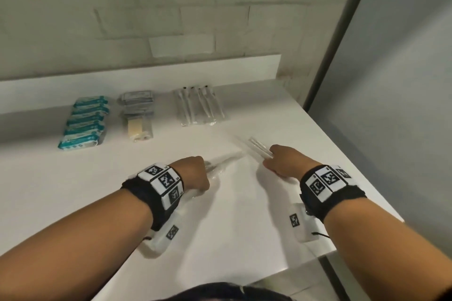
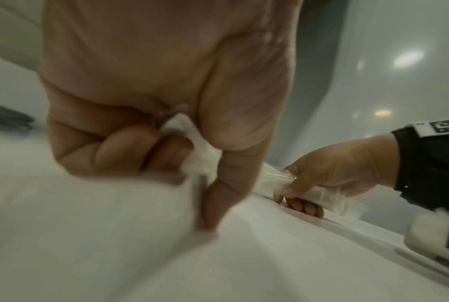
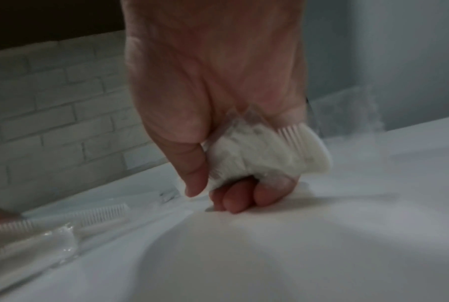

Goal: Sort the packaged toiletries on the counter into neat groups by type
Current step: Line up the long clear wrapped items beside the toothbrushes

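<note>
1. Wrapped combs [image 1: 260, 148] are gripped in the right hand [image 1: 285, 162]; more wrapped combs [image 1: 221, 162] are clutched in the left hand [image 1: 193, 175], mid-counter [image 1: 73, 190].
2. Sorted rows lie at 11–12 o'clock: teal packs [image 1: 84, 122], razors [image 1: 199, 106].
3. Advice: bundles squared, teeth aligned, set approx. 1 o'clock beside the razors w/o crushing the film.

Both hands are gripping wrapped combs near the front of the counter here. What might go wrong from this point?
The right hand holds a bunch of wrapped combs in slippery clear plastic; one may slide out.

The left hand drags its wrapped combs across the counter, blurred in the head view, and might scatter them.

The row of wrapped razors lies just behind; a careless set-down may disturb it.
</note>
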Demonstrator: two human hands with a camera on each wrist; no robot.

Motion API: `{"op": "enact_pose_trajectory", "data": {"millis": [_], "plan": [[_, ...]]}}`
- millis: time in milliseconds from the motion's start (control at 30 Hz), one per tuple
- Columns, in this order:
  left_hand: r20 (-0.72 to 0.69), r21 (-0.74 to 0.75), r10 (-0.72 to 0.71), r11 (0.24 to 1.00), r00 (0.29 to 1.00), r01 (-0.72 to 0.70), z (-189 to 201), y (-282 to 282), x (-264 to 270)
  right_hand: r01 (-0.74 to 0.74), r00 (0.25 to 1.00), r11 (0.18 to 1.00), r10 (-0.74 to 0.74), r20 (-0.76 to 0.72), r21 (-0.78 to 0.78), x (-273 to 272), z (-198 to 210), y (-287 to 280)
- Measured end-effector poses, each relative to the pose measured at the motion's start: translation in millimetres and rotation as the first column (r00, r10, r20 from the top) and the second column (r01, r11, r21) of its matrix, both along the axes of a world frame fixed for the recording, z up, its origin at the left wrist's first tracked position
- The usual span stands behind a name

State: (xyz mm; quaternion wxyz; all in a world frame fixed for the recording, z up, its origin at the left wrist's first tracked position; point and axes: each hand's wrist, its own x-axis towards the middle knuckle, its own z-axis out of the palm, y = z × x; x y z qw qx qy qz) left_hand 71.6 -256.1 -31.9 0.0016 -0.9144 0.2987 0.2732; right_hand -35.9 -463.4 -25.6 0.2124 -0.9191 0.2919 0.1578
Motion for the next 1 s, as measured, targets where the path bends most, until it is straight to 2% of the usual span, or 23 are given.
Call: {"op": "enact_pose_trajectory", "data": {"millis": [133,200,300,400,467,500,533,600,633,667,800,833,867,933,1000], "plan": [[-0.013,-0.151,0.062,0.986,0.998,-0.063,1,-14,7,0.123,0.991,0.981,-0.128,0.028,0.148,0,-1,-18],[-0.091,-0.309,0.16,0.934,0.983,-0.18,4,-28,12,0.139,0.986,0.973,-0.154,0.071,0.186,-2,0,-31],[-0.311,-0.568,0.25,0.725,0.917,-0.39,14,-72,26,0.118,0.981,0.969,-0.148,0.129,0.218,6,4,-61],[-0.438,-0.691,0.231,0.532,0.869,-0.49,27,-118,30,0.049,0.99,0.996,-0.059,0.127,0.081,23,7,-90],[-0.546,-0.709,0.205,0.403,0.812,-0.579,32,-147,32,0.062,0.946,0.994,-0.086,0.311,0.086,35,13,-107],[-0.599,-0.697,0.187,0.356,0.779,-0.622,33,-158,32,0.067,0.898,0.978,-0.145,0.416,0.197,39,18,-110],[-0.641,-0.686,0.164,0.317,0.75,-0.655,32,-169,33,0.045,0.847,0.928,-0.232,0.478,0.369,44,24,-113],[-0.691,-0.669,0.116,0.27,0.713,-0.693,29,-190,36,-0.057,0.813,0.736,-0.358,0.459,0.674,54,34,-116],[-0.703,-0.665,0.103,0.255,0.704,-0.702,28,-199,38,-0.103,0.814,0.681,-0.362,0.455,0.725,61,35,-120],[-0.716,-0.659,0.091,0.241,0.692,-0.713,27,-204,40,-0.127,0.81,0.662,-0.361,0.462,0.739,68,34,-123],[-0.79,-0.6,0.072,0.112,0.609,-0.792,26,-213,52,-0.114,0.789,0.656,-0.397,0.469,0.746,101,25,-152],[-0.805,-0.58,0.093,0.092,0.586,-0.81,26,-212,55,-0.101,0.789,0.67,-0.396,0.469,0.735,107,22,-160],[-0.789,-0.583,0.161,0.105,0.592,-0.806,26,-211,58,-0.081,0.8,0.699,-0.379,0.465,0.71,114,19,-167],[-0.666,-0.629,0.339,0.224,0.665,-0.744,23,-211,68,-0.057,0.832,0.743,-0.334,0.443,0.667,130,13,-177],[-0.543,-0.648,0.434,0.329,0.719,-0.687,20,-212,82,-0.031,0.856,0.753,-0.319,0.406,0.657,149,8,-183]]}}
